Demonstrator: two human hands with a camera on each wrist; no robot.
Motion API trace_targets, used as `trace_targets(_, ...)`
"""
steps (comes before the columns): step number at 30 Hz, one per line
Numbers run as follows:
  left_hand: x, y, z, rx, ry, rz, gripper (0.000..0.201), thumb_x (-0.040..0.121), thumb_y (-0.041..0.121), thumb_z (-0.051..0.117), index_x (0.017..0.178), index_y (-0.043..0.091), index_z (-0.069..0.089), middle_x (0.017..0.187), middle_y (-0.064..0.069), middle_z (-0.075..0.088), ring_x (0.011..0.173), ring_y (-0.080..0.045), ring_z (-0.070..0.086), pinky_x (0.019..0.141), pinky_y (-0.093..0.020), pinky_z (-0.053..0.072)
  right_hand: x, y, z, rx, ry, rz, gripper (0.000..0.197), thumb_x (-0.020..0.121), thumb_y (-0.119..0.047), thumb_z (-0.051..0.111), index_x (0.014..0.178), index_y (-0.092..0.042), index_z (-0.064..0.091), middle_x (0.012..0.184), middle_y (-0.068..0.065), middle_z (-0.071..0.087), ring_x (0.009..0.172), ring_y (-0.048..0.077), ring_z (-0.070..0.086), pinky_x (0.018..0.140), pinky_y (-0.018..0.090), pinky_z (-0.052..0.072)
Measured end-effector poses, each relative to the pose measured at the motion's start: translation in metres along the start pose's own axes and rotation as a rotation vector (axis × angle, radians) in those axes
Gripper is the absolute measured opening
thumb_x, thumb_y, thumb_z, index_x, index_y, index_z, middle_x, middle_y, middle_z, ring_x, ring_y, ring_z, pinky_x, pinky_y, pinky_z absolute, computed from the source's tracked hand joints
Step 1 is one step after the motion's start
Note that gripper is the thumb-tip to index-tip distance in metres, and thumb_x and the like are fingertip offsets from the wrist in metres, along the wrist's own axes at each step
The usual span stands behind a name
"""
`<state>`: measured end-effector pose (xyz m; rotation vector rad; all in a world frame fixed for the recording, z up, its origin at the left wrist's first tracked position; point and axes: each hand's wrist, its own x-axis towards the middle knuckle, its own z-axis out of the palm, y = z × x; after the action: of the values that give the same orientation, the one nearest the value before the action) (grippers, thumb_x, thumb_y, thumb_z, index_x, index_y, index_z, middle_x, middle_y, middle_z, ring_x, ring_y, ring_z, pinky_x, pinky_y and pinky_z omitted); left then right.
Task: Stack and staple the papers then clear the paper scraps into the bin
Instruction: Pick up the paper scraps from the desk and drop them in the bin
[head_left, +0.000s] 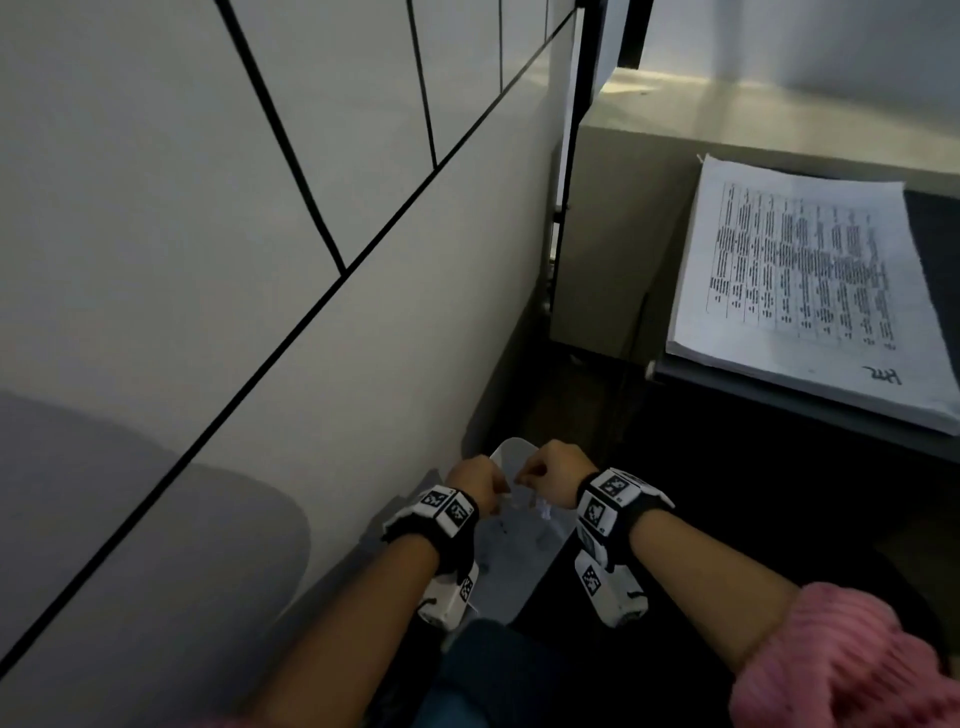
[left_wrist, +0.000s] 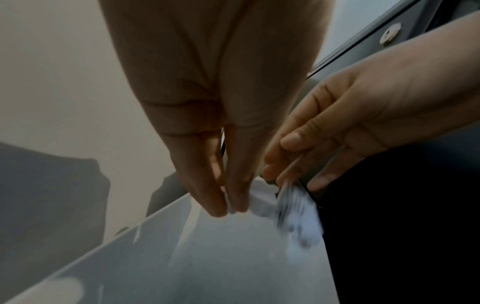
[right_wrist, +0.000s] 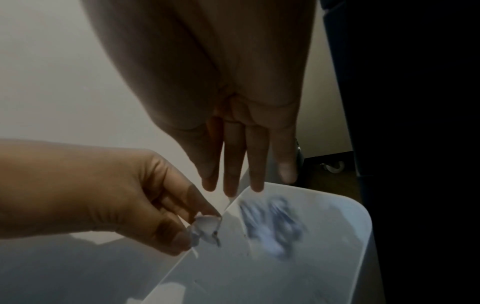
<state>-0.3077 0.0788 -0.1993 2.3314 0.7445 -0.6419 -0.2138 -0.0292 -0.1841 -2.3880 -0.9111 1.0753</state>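
Both hands hang over a translucent white bin (head_left: 511, 448) on the floor by the wall. My left hand (head_left: 475, 486) pinches a small white paper scrap (right_wrist: 207, 226) between thumb and fingertips above the bin's left rim (right_wrist: 187, 255). Straight fingers point down from my right hand (right_wrist: 244, 185), which holds nothing. Just below it a crumpled paper scrap (right_wrist: 270, 224) shows as a blur in mid-air inside the bin. The left wrist view shows the same blurred scrap (left_wrist: 298, 216) under the right hand (left_wrist: 288, 170). A stack of printed papers (head_left: 810, 291) lies on the dark desk at the right.
A pale wall with black lines (head_left: 260, 260) runs close along the bin's left side. The desk edge (head_left: 779, 400) overhangs to the right, with dark floor beneath it. A grey partition (head_left: 613, 234) stands behind the bin.
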Motion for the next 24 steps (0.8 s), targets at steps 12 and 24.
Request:
trace_targets(12,0.015,0.005,0.001,-0.091,-0.07,-0.055,0.023,0.085,0.001,0.059,0.103,-0.002,0.072,0.11,-0.019,0.071,0.098,-0.032,0.07,0.088,-0.04,0.057,-0.003,0.01,-0.012,0.09,0.113,0.012,0.007,0.073,-0.017,0.076,0.078,-0.012,0.076,0.087,0.003,0.074,0.086,0.016,0.068,0.073,0.022,0.053)
trace_targets(24,-0.022,0.094,-0.086,0.041,0.337,0.234,0.036,0.088,0.004,0.049,0.119,0.015,0.062,0.109,-0.01,0.068,0.094,-0.023,0.062,0.084,-0.027,0.046,-0.11,0.016,-0.104,0.064,0.109,-0.301,0.034,0.083,-0.009,0.063,0.116,-0.017,0.066,0.111,0.005,0.071,0.095,0.012,0.065,0.079,0.013,0.047)
